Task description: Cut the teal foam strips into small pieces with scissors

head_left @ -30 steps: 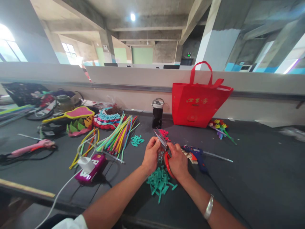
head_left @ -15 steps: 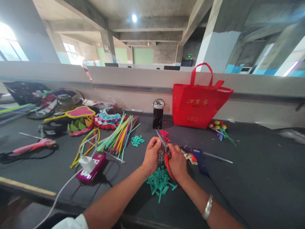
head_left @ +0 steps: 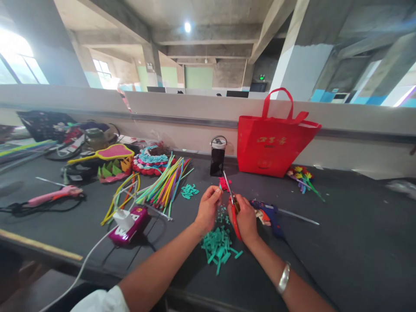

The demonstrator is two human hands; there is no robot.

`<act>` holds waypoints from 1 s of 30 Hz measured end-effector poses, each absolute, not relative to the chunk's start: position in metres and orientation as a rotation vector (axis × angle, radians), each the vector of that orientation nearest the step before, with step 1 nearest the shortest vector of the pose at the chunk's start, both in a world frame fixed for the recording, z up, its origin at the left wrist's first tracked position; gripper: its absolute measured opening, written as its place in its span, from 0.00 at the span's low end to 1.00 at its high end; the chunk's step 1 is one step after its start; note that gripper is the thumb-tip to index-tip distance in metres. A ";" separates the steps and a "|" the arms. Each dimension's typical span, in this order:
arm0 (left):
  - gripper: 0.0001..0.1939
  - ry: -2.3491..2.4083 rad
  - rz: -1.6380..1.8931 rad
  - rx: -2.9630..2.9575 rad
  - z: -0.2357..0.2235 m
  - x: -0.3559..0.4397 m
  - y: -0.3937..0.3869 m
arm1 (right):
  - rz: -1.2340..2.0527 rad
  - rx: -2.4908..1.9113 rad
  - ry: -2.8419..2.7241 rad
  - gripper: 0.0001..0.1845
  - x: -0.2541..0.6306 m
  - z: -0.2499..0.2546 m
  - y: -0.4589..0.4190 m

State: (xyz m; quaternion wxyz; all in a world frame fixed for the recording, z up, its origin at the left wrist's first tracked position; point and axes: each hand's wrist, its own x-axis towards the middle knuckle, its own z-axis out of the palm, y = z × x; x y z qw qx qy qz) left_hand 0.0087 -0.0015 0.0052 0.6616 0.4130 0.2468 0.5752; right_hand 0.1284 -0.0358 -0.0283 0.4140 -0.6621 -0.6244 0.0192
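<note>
My right hand point(head_left: 246, 220) is closed round the red handles of a pair of scissors point(head_left: 228, 185), whose blades point away from me. Just left of the blades, my left hand point(head_left: 208, 209) pinches a small teal piece between thumb and forefinger; most of it is hidden by the fingers. Below both hands lies a pile of cut teal strips point(head_left: 217, 248), with tiny teal snippets point(head_left: 222, 215) scattered behind it. Past the fingertips sits a small heap of red pieces point(head_left: 224, 183), partly behind the blades. A smaller heap of teal pieces point(head_left: 189, 191) lies further left.
Coloured pipe cleaners point(head_left: 165, 184) lie left, near a purple power block point(head_left: 130, 225) with a white plug and cable. A blue glue gun point(head_left: 272, 213) rests right of my hand, a pink one point(head_left: 53, 196) far left. Behind stand a dark bottle point(head_left: 217, 161) and red bag point(head_left: 276, 147).
The scissors have drawn away from my left fingers and turned more upright, so their blades stand apart from the pinched piece. The whole view has shifted slightly.
</note>
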 end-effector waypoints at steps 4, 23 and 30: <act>0.12 0.681 1.358 0.884 0.010 0.004 0.008 | 0.037 -1.608 -1.535 0.12 0.131 -0.026 -0.039; 0.07 1.648 0.997 1.891 -0.001 -0.108 0.087 | 0.047 -1.430 -1.498 0.12 0.136 -0.035 -0.034; 0.10 1.462 0.879 2.081 0.009 -0.088 0.066 | 0.044 -1.417 -1.475 0.14 0.139 -0.038 -0.031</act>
